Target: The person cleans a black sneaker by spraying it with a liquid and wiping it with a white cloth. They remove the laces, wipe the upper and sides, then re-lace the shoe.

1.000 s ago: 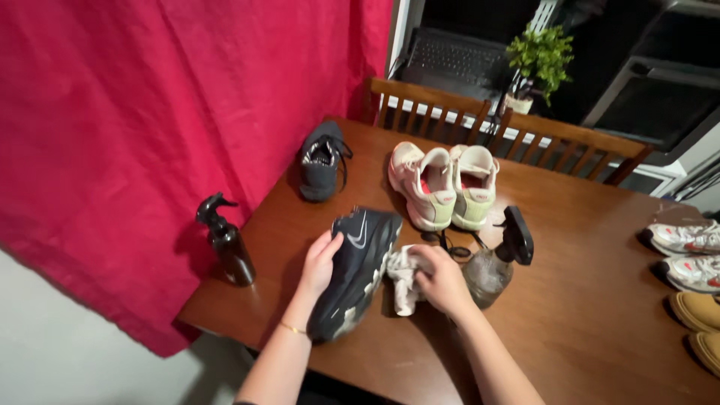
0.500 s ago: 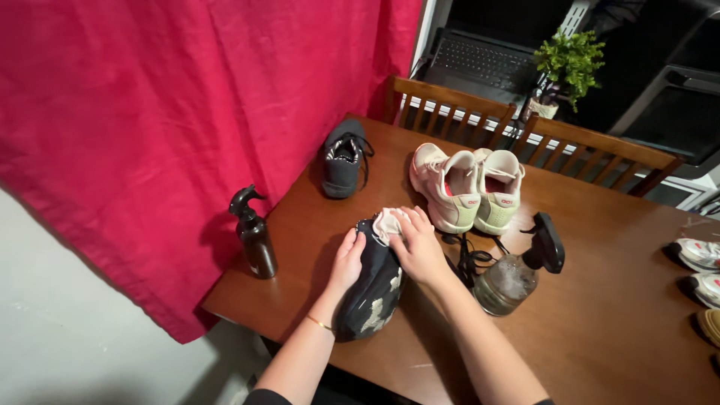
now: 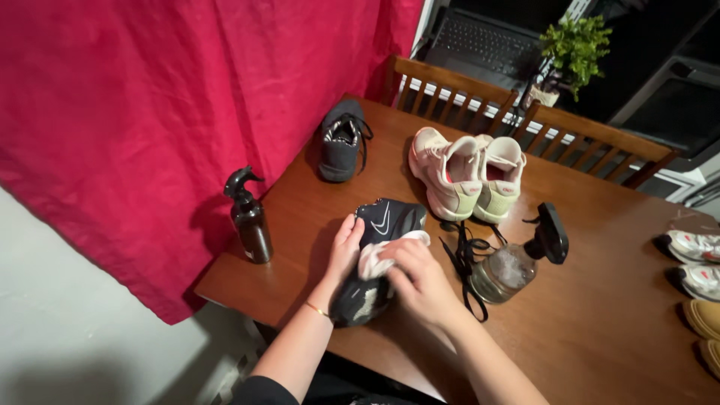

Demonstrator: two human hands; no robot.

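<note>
While the left hand [image 3: 346,246] grips the side of a black shoe [image 3: 376,259] at the near part of the bench [image 3: 600,315], the right hand [image 3: 420,279] presses a pale cloth [image 3: 379,255] onto that shoe, fingers closed over it. Right of the shoe lie black laces [image 3: 463,259] and a clear spray bottle [image 3: 517,262]; left of it stands a dark bottle [image 3: 250,221]. Beyond the shoe sit a white pair [image 3: 469,176] and a second black shoe [image 3: 342,142].

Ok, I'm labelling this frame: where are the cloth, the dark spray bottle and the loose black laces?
cloth [image 3: 373,259], head view, its bunched middle.
dark spray bottle [image 3: 253,232], head view, its body.
loose black laces [image 3: 463,255], head view, the tangled strands.
</note>
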